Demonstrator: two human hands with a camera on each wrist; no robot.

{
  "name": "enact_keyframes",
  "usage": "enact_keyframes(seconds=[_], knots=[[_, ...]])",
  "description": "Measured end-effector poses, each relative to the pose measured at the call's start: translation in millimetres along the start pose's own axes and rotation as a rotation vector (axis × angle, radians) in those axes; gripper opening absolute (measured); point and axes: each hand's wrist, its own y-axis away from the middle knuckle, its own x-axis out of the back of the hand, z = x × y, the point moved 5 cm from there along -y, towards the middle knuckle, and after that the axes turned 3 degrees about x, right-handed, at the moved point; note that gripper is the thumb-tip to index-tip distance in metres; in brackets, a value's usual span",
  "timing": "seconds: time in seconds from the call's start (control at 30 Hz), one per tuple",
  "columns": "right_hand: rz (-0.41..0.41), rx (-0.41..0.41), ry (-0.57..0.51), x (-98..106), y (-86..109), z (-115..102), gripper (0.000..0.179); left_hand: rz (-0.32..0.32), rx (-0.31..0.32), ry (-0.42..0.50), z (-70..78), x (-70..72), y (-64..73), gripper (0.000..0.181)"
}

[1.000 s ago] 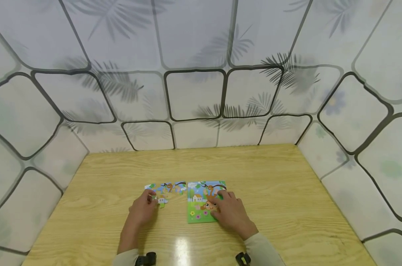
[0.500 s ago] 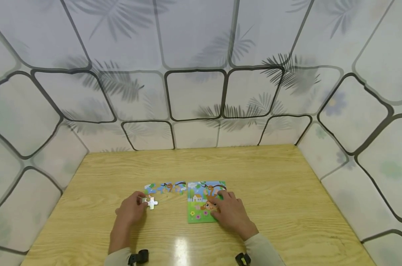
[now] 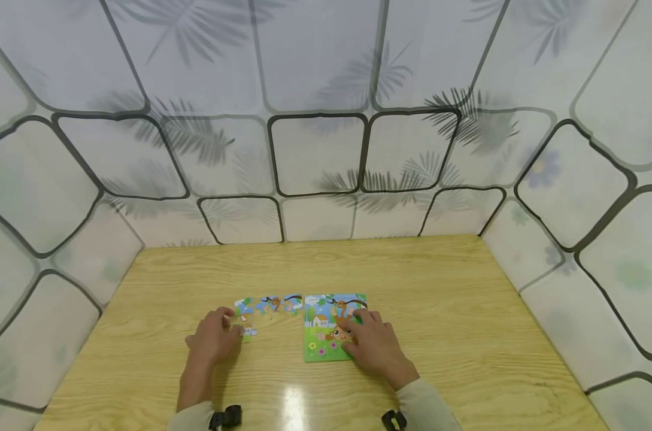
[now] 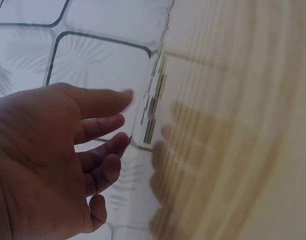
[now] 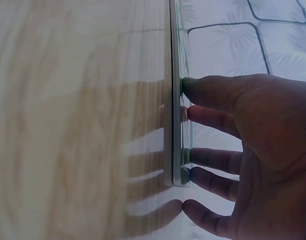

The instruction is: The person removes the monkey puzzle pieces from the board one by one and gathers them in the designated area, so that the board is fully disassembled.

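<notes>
In the head view, my left hand [image 3: 212,336] is just left of a jigsaw piece [image 3: 249,330] printed with a white house and green grass. Its fingers are relaxed, and the left wrist view shows nothing between them. Behind the piece lies a joined strip of jigsaw pieces [image 3: 274,304] with blue sky, leaves and a branch. To the right is a flat picture board [image 3: 316,341] with a monkey, a house and flowers. My right hand [image 3: 378,342] rests its spread fingertips [image 5: 190,86] on the board's right side, hiding part of the print.
All of it lies on a wood-grain table [image 3: 439,281]. A pale curtain [image 3: 315,155] with dark outlines and leaf prints surrounds the table's back and sides. Each wrist wears a black strap with a camera [image 3: 232,415].
My left hand has moved left with the house piece, which tilted and caught the light half a second ago. The piece now shows its print beside the relaxed fingers. My right hand has stayed put.
</notes>
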Motion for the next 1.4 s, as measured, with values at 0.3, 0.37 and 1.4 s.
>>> enact_keyframes(seconds=[0.3,0.37,1.4], knots=[[-0.001,-0.031,-0.046,1,0.9,0,0.043,-0.008,-0.108,0.11,39.6,-21.5,3.8,0.037],[0.002,-0.039,-0.071,1,2.0,1,0.043,-0.008,-0.123,0.113,49.4,-29.6,4.8,0.035],[-0.01,-0.161,-0.09,2,11.9,22,0.05,-0.098,-0.343,-0.096,153.7,-107.9,14.1,0.038]])
